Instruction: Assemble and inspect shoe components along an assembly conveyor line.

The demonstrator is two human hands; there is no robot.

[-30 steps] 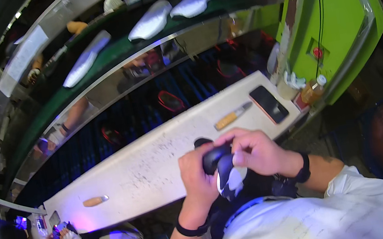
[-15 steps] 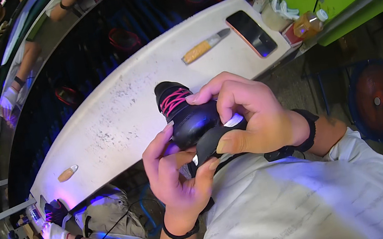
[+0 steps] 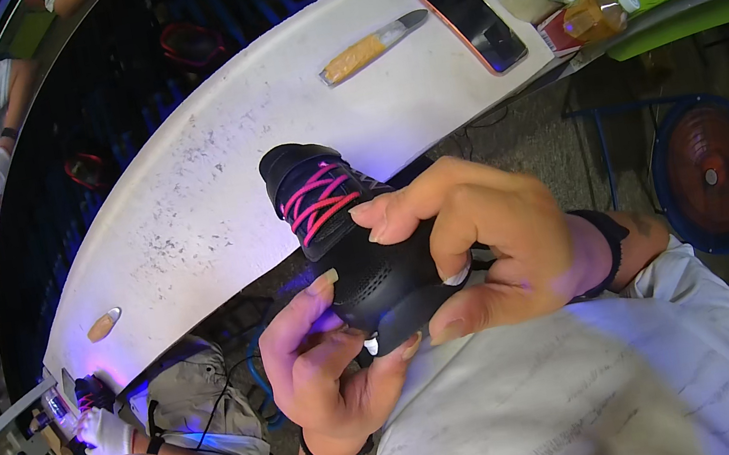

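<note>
A black shoe (image 3: 362,271) with pink laces is held up between both my hands, just off the near edge of the white table. Its toe points toward my body and its ankle opening faces away. My left hand (image 3: 324,360) pinches one side of the toe, forefinger on the upper and thumb underneath at the sole edge. On the other side my right hand (image 3: 493,245) grips the shoe, forefinger near the laces and thumb low by the toe. White bits show at the sole edge beside the fingers.
On the curved white table (image 3: 211,176) lie a knife (image 3: 373,48) with a wrapped handle, a phone (image 3: 473,24) and a smaller blade (image 3: 104,324). A bottle (image 3: 599,15) stands beyond the phone. At left a co-worker's gloved hand (image 3: 105,432) is by another shoe; a round fan (image 3: 711,174) stands right.
The shoe has tilted, so more of its laces and toe upper show, and its front is pressed closer to the sole. My view has shifted slightly; both hands keep their grip.
</note>
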